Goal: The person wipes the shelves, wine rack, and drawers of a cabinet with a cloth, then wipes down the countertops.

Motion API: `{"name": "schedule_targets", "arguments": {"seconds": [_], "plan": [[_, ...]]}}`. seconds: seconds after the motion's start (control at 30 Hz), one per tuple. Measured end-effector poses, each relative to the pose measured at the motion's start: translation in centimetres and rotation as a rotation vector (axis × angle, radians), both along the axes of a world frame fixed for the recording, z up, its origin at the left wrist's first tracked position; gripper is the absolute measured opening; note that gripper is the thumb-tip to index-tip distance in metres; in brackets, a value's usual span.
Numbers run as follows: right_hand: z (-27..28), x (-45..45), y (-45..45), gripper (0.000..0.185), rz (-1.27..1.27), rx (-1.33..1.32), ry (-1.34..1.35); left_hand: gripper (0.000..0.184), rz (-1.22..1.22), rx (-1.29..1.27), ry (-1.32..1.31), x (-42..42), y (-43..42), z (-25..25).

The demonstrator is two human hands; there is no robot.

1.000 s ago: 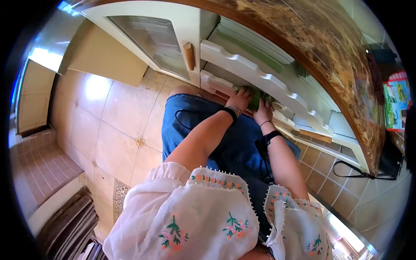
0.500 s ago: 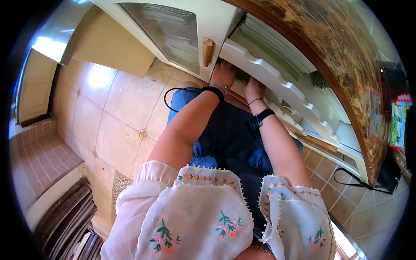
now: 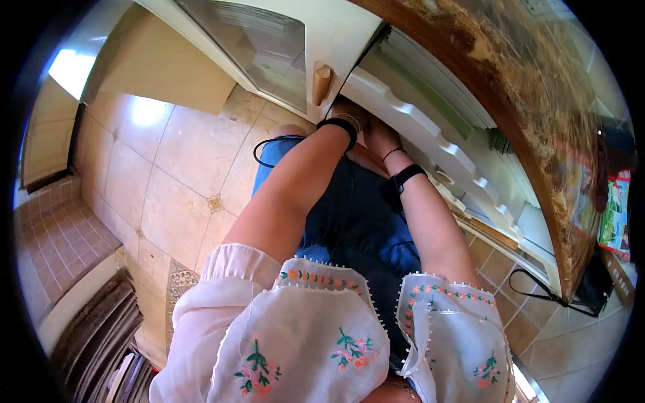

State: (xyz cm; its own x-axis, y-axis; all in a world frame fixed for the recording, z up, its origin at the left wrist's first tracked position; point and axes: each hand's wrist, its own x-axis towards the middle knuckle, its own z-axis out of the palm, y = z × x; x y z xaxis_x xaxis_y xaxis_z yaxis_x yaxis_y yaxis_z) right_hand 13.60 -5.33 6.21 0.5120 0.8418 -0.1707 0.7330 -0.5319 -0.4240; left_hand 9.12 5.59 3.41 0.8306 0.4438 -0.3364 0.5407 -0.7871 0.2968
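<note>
My left hand [image 3: 351, 113] reaches in under the scalloped white rail [image 3: 430, 138] of a low cabinet, with bracelets and a black band at its wrist. Close beside it, my right hand [image 3: 381, 138] goes into the same shadowed opening, a dark watch [image 3: 398, 188] on that wrist. Both sets of fingers are hidden behind the rail, so what they touch or hold does not show. Just left of the hands is a white glass-paned cabinet door [image 3: 366, 27] with a wooden handle [image 3: 322, 84].
The worn brown countertop [image 3: 510, 87] curves above the opening. Beige tiles cover the floor [image 3: 178, 174]. A black bag [image 3: 594, 285] with a strap lies at the right, below a colourful packet [image 3: 615, 215]. Dark stacked slats [image 3: 94, 336] stand at the lower left.
Both hands have gone further in under the rail, and the left fingers that showed before are now hidden. The view has shifted slightly.
</note>
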Motion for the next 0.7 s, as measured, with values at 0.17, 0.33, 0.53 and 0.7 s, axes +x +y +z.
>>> {"name": "schedule_targets", "arguments": {"seconds": [0.17, 0.33, 0.53, 0.7], "plan": [[-1.2, 2.2, 1.4, 0.045, 0.1, -0.236, -0.059, 0.05, 0.099, 0.188, 0.009, 0.3, -0.8, 0.4], [-3.6, 2.8, 1.0, 0.043, 0.106, -0.154, -0.039, 0.044, 0.134, -0.071, 0.011, -0.3, -0.2, -0.1], [-1.1, 2.4, -0.1, 0.041, 0.17, -0.136, -0.007, 0.037, 0.074, -0.05, -0.297, 0.3, -1.0, -3.1], [-4.6, 4.1, -3.5, 0.042, 0.097, -0.156, 0.066, 0.04, -0.052, 0.015, -0.047, 2.7, -4.0, -5.3]]}}
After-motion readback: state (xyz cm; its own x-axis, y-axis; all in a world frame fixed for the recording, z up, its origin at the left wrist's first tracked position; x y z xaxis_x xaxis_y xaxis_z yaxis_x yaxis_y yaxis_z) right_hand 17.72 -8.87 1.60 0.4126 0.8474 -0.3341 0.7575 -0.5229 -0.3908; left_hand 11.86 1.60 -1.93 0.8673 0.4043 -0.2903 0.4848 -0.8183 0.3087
